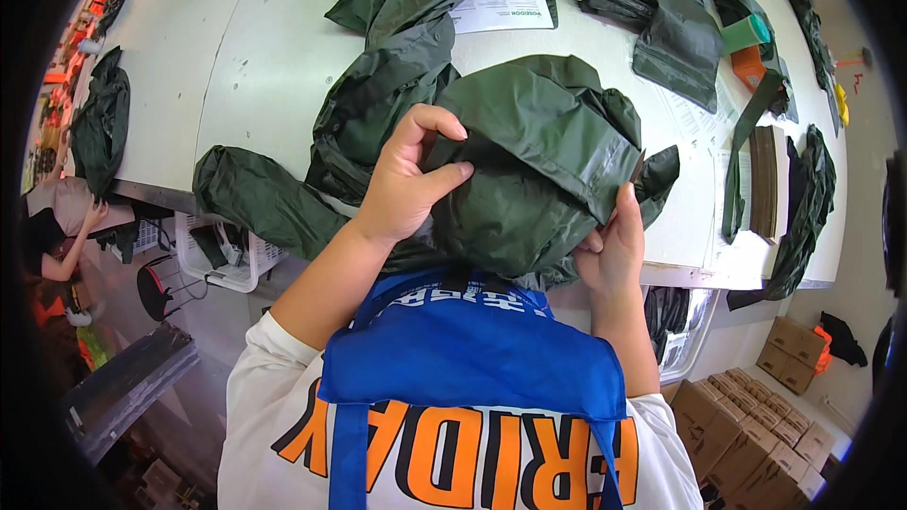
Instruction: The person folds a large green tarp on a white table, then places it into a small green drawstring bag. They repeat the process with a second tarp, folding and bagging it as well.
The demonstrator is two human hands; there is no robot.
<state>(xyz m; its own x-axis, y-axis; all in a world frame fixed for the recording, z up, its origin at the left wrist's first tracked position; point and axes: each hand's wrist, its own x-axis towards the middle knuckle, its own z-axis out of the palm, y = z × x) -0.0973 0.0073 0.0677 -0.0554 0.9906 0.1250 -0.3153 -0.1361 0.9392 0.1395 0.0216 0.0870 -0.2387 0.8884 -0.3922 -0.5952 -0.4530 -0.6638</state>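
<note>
Bunched up in front of me on the table is a dark green rain jacket (510, 217) of shiny fabric. My left hand (406, 179) is closed on the left end of a folded band or flap of it, thumb and forefinger pinching the edge. At the band's right end, my right hand (614, 250) grips the fabric between thumb and fingers. The band is stretched between both hands, with a dark opening under it. A sleeve (265, 194) lies out to the left. More crumpled green fabric (378, 94) spreads behind my left hand.
Flat dark green pouches (675, 47) and a bundle of dark strips lie at the far right of the white table (255, 66). Near them are a green roll (744, 33) and a cardboard stack (767, 184). A white basket (231, 260) sits below left; a co-worker's arm (76, 241) shows beyond.
</note>
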